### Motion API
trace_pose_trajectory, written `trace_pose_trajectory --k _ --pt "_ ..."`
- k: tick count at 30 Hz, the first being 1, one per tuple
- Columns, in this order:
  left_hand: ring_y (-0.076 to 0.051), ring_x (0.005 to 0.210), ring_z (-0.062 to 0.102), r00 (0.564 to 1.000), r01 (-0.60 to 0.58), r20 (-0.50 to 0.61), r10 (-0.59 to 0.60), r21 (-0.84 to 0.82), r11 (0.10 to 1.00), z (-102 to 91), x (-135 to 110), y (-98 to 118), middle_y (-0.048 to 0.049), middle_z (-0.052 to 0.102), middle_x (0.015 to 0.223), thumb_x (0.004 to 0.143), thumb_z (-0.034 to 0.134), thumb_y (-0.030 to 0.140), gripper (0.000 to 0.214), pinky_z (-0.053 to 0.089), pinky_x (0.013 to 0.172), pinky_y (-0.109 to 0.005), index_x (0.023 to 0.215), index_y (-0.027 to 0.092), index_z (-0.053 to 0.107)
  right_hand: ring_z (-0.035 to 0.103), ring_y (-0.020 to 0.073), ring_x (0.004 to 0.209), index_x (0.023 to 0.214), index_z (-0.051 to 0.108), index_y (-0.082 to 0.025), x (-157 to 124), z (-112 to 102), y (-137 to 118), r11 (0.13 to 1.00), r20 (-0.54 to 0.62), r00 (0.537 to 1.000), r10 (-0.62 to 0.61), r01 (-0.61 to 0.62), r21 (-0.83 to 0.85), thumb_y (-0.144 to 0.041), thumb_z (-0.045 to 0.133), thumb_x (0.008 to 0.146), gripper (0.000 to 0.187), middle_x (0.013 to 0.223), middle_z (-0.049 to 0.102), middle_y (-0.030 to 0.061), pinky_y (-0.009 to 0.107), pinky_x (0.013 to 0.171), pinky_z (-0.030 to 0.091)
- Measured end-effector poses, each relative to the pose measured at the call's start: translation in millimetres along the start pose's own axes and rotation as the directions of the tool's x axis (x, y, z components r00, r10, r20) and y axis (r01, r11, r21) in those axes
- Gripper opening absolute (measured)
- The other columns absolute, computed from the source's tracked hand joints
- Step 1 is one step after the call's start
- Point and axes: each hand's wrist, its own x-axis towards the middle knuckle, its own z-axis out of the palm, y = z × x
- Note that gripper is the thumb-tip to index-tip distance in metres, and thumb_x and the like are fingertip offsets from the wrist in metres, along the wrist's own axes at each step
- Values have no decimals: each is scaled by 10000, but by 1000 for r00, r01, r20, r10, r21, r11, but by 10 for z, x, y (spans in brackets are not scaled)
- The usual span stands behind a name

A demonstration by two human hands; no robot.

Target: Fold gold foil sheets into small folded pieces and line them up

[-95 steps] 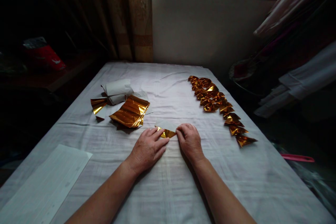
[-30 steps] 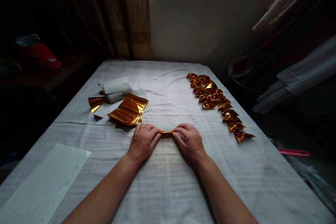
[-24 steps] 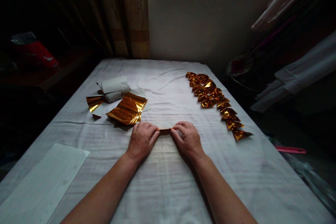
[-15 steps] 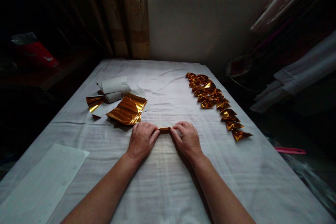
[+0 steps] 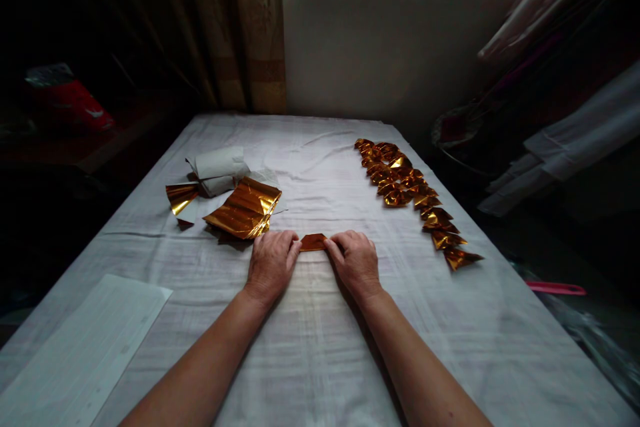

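Note:
A small folded piece of gold foil paper (image 5: 313,242) lies between my two hands near the middle of the cloth. My left hand (image 5: 273,257) is closed on its left end, thumb and fingers pinching. My right hand (image 5: 356,257) pinches the right end the same way. Just behind my left hand rests a stack of gold foil sheets (image 5: 245,208). Several folded gold foil pieces (image 5: 396,197) lie in overlapping rows at the right. The fingertips partly hide both ends of the held paper.
A crumpled grey-white wrapper (image 5: 219,167) and a fanned foil piece (image 5: 181,198) lie at the left. A pale flat sheet (image 5: 95,347) is at the near left of the white cloth (image 5: 320,360). Clothes (image 5: 585,127) hang beyond the right edge, above a pink handle (image 5: 557,288).
The foil between my hands has gone from a thin strip to a wider, flat-topped shape facing me. Both hands have barely moved and still pinch its ends.

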Motion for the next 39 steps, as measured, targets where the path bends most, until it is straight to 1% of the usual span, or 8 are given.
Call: trace_pose_trajectory --k 5,14,24,30,32,34,37,39 --pt "-226 847 595 1000 0 -14 0 21 1000 18 -1 5 -36 698 869 955 528 270 84 395 788 -376 937 216 590 543 202 787 799 675 -237 -1 12 -4 1000 -5 1000 15 -15 5 -365 572 945 219 791 670 29 326 701 305" --pt "-226 851 596 1000 15 -14 -15 25 1000 14 5 16 -37 694 863 935 564 259 59 395 785 -366 944 212 599 549 198 814 822 676 -225 15 -22 -50 997 58 995 80 -80 -14 -332 626 911 148 830 682 24 314 724 295" --pt "-225 879 572 998 44 38 -45 22 999 -5 8 31 -25 690 905 931 580 267 79 381 806 -371 953 220 639 549 200 852 873 684 -227 28 -58 -87 992 116 987 111 -103 -70 -313 568 939 159 883 683 29 316 734 292" --pt "-226 880 561 997 31 72 -33 23 999 -28 11 28 -23 666 881 945 562 293 159 380 789 -373 1007 288 709 572 211 894 971 695 -227 16 -46 -66 992 101 991 90 -79 -103 -276 486 968 215 955 699 56 323 765 336" --pt "-224 883 560 996 35 76 -36 19 999 -23 10 27 -26 664 881 942 569 297 165 382 792 -374 1015 290 717 578 225 998 1077 688 -220 -2 -55 -85 995 90 995 30 -21 -102 -274 457 978 257 1079 704 73 338 843 358" --pt "-225 890 559 996 36 77 -37 22 999 -15 8 25 -31 664 885 941 570 299 165 382 799 -376 1005 282 721 524 245 1192 1223 642 -213 -31 -65 -120 990 122 987 -100 111 -89 -290 432 988 325 1267 656 81 376 991 327" --pt "-228 894 555 996 36 75 -38 32 999 -7 7 25 -36 663 891 945 562 305 170 382 806 -377 988 273 723 346 262 1406 1394 522 -206 -79 -66 -182 954 269 925 -266 293 -63 -338 399 998 435 1473 503 67 457 1152 169" --pt "-229 893 554 996 34 75 -37 35 999 -8 8 24 -37 663 890 948 557 307 174 383 806 -377 985 271 724 285 263 1449 1457 445 -199 -101 -61 -211 945 367 887 -281 322 -54 -385 378 1003 495 1532 420 66 493 1181 110"
